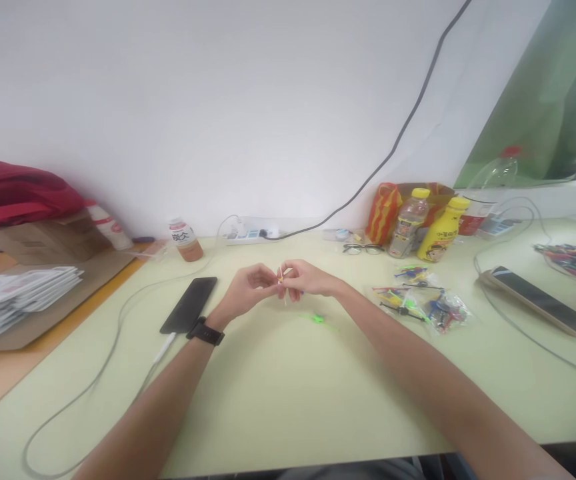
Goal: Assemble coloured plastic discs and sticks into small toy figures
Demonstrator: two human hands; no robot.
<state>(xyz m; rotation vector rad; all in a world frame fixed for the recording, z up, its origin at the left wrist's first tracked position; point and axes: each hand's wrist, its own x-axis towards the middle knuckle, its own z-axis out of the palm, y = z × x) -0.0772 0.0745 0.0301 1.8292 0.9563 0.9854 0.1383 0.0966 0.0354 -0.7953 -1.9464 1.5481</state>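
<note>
Above the middle of the pale table [268,393], my left hand [251,288] and my right hand [307,277] meet fingertip to fingertip. Both are closed in a pinch on a small part with a thin white stick [281,272] and a bit of yellow. Fingers cover most of it, so its exact kind cannot be made out. Just below my right hand, a bright green plastic piece [318,319] lies on the table. A black watch [205,331] is on my left wrist.
Left of my hands lies a black phone [188,305] on a charging cable; a drink bottle [185,240] stands behind it. To the right are bagged colourful plastic parts [418,300], glasses [363,249], a yellow bottle [443,230] and another phone [538,300]. Stacked white packets [23,293] sit far left.
</note>
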